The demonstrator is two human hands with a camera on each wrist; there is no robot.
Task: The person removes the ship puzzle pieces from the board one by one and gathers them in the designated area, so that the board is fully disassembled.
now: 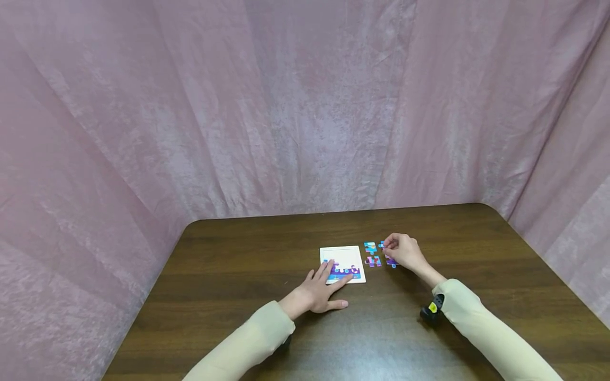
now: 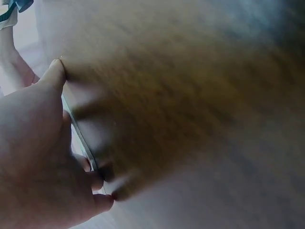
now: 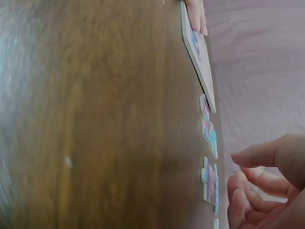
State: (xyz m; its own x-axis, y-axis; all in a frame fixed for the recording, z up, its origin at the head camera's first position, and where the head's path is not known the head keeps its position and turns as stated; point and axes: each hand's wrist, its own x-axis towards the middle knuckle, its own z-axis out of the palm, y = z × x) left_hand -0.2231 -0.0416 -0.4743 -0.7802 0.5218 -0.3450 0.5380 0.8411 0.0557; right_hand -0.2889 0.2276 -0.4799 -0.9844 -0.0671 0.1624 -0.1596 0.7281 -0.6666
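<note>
A white-framed jigsaw board [image 1: 340, 251] lies on the table, its lower part filled with purple and blue pieces [image 1: 344, 272]. My left hand [image 1: 316, 292] rests with spread fingers on the board's lower left part, thumb on the table. Loose puzzle pieces lie right of the board, among them a blue-orange one [image 1: 370, 247] and a purple-red one [image 1: 373, 262]. My right hand [image 1: 404, 251] is bent over the pieces farther right, partly covering a purple piece [image 1: 391, 261]. In the right wrist view, thumb and fingertips [image 3: 238, 158] are close together, with no piece visible between them.
The brown wooden table [image 1: 248, 243] has rounded far corners. Pink curtains [image 1: 305, 116] hang behind and beside it. A black wrist device [image 1: 431, 311] with a yellow mark sits at the right cuff.
</note>
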